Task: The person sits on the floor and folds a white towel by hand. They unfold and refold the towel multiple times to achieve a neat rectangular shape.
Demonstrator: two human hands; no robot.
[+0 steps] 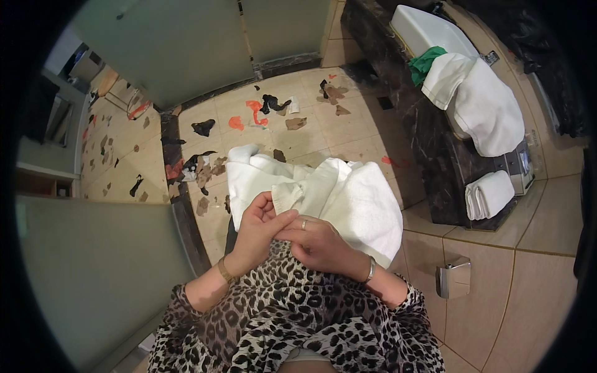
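A white towel (368, 210) lies bunched before me, over my lap as it seems. My left hand (259, 226) pinches a corner of it that sticks up between finger and thumb. Against it rests my right hand (319, 240), with a ring on one finger; its fingertips meet my left thumb at the towel's edge, and whether they grip the cloth is hidden. To the right, another white towel (489, 105) is draped over the washbasin's edge, beside a green cloth or plastic piece (425, 63). A folded white towel (487, 196) sits on the counter's near end.
Torn black, red and brown scraps (296, 123) litter the tiled floor. A dark marble counter (433, 163) carries the white washbasin (429, 30). Frosted glass panels (186, 46) stand ahead and at the left. A metal paper holder (454, 278) is on the right wall; a round stool (108, 83) stands far left.
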